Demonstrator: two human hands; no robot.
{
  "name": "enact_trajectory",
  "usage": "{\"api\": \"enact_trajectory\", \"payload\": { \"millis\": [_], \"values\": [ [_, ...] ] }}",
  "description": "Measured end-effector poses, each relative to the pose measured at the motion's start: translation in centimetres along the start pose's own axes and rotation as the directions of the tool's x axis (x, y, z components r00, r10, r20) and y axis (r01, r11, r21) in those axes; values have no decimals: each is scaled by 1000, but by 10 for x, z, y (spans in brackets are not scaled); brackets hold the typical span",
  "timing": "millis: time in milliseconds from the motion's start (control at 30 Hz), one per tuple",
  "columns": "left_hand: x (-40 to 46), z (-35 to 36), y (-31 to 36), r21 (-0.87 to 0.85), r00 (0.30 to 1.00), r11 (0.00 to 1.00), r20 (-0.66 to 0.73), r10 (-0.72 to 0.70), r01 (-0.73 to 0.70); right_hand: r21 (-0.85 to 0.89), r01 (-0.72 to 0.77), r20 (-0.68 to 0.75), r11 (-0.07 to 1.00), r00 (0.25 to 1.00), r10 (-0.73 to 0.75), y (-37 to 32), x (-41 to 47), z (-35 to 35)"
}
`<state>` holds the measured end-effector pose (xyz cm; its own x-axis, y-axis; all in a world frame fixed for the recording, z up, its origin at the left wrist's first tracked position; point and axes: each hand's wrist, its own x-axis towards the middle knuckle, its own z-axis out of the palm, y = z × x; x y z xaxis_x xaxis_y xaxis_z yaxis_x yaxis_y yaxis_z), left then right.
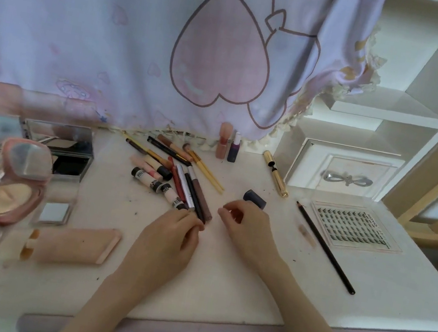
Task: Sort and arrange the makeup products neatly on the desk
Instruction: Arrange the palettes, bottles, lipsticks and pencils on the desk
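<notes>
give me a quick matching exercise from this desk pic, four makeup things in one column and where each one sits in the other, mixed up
Things:
1. gold mascara tube
2. false lash tray
3. round pink compact
4. long black pencil

Places:
A. open, at the desk's left edge
B. lying just left of the lash tray
C. far right, in front of the small drawer
D. near the back, beside the drawer's left side

Pairs: 1-D, 2-C, 3-A, 4-B
</notes>
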<state>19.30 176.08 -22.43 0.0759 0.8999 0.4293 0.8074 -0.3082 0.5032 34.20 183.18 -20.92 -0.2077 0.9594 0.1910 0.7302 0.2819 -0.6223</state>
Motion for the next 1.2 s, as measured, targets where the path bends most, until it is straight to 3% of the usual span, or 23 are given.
{"api": "enact_trajectory", "payload": {
  "millis": [133,300,400,467,567,667,733,800,1000,1067,1200],
  "values": [
    [-3,-1,-5,10,1000,1000,-17,-19,20,13,-90,63,996,994,89,-20,16,16],
    [0,1,-11,-49,998,997,-8,-56,56,-223,-89,194,971,972,133,-33,31,17],
    [0,1,-13,-89,998,994,2,-66,66,-264,-105,191,959,969,158,-37,32,17],
    [0,0,-14,-133,996,987,6,-88,88,-195,-151,150,969,972,181,-36,27,14],
    [2,-2,-15,-174,990,975,6,-140,139,67,-217,114,974,971,208,-33,12,2],
    [4,-4,-12,-245,978,949,-6,-208,200,346,-234,235,909,959,157,-32,-11,-11],
    [7,-7,-9,-345,958,900,-7,-287,267,437,-249,315,864,943,112,-30,-25,-16],
    [9,-11,-6,-457,943,842,-19,-332,287,424,-246,349,872,932,94,-27,-35,-18],
    [12,-23,9,-705,947,686,-65,-316,180,473,-268,490,839,872,2,-25,-42,-28],
    [14,-28,13,-798,953,583,-35,-300,153,541,-301,556,785,828,-66,-25,-43,-33],
    [20,-37,18,-952,976,264,109,-190,158,545,-246,614,802,768,-182,-25,-44,-38]
  ]
}}
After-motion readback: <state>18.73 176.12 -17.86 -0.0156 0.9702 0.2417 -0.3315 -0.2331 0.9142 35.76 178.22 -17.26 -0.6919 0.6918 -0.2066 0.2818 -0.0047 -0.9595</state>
